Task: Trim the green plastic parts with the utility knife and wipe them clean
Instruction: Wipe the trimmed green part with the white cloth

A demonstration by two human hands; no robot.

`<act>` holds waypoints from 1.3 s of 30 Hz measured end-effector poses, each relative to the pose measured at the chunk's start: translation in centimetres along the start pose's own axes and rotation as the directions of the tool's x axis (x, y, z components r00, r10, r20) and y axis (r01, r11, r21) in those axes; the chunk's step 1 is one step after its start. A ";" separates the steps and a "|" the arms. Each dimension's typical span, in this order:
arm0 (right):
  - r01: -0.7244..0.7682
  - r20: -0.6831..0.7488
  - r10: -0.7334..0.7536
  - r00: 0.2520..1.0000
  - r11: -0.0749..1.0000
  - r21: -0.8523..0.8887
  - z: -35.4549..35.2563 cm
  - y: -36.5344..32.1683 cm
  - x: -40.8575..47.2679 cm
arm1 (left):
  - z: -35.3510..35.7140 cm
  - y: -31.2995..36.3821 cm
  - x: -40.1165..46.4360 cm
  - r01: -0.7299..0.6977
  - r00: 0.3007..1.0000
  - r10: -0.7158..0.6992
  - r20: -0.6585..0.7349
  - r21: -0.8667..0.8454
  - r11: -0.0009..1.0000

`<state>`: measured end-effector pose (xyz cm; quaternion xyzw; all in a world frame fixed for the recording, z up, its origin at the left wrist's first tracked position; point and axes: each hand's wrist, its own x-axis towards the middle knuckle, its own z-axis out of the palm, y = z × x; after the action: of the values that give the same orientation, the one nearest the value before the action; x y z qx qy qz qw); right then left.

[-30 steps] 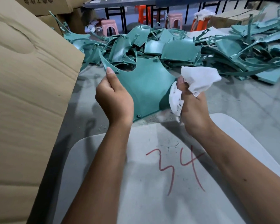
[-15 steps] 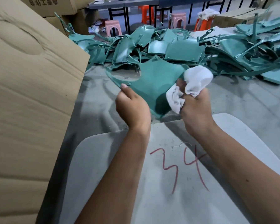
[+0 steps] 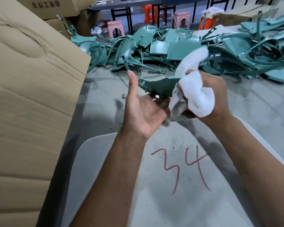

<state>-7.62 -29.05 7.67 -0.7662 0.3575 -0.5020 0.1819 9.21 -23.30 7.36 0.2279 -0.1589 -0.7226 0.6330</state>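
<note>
A green plastic part (image 3: 159, 85) is held nearly flat, edge-on to me, between both hands above the grey floor. My left hand (image 3: 143, 112) is turned palm up; its fingers curl under the part and the thumb stands upright beside the part's left end. My right hand (image 3: 218, 94) grips a bunched white cloth (image 3: 197, 92) pressed over the part's right end. A small bit of orange (image 3: 188, 110) shows under the cloth; I cannot tell what it is. No utility knife is plainly visible.
A large pile of green plastic parts (image 3: 179, 46) lies across the floor ahead. A big cardboard box (image 3: 31, 95) stands close on the left. A white board marked "34" (image 3: 154, 185) lies under my arms. Plastic stools (image 3: 115, 27) and tables stand behind. A small metal piece (image 3: 123, 95) lies on the floor.
The green part has tipped from upright and facing me to nearly flat. My left hand turned palm up with the thumb lifted off. The cloth moved onto the part's right end.
</note>
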 end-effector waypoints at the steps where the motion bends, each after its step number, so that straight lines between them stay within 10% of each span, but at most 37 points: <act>1: 0.177 0.031 -0.175 0.984 0.981 -0.083 -0.1 -0.1 0.1 | -0.1 0.2 -0.2 0.002 0.999 -0.003 0.048 0.028 1.000; 3: 0.367 0.168 -0.342 0.925 0.918 -0.151 0.5 -0.3 0.4 | -0.2 0.6 -0.7 -0.011 0.995 0.002 0.096 0.093 0.996; 12: 0.196 0.278 -0.208 0.938 0.978 0.068 2.2 -0.8 -0.7 | -1.1 1.7 -0.3 -0.099 0.975 0.153 -0.163 0.300 0.949; 15: 0.124 0.097 -0.102 0.990 0.959 -0.256 2.3 0.1 -0.4 | -1.2 1.1 -0.4 -0.119 0.976 0.174 -0.131 0.350 0.929; 25: -0.326 -0.387 0.131 0.913 0.805 -0.496 -0.7 3.8 0.4 | -0.3 0.6 -1.9 -0.249 0.938 0.315 -0.146 0.349 0.903; 30: -0.302 -0.016 0.361 0.932 0.753 -0.585 -0.1 3.4 0.2 | 1.4 -1.2 -2.0 -0.106 0.871 0.303 -0.386 0.455 0.884; 39: 0.152 -0.265 -0.200 0.943 0.970 -0.189 0.4 -1.2 -1.2 | 9.4 4.5 -5.1 -0.053 0.676 0.620 -0.398 0.813 0.580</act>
<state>-7.12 -27.39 7.49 -0.7281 0.3503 -0.5888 0.0188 8.51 -19.49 18.32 0.6631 -0.2538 -0.3178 0.6284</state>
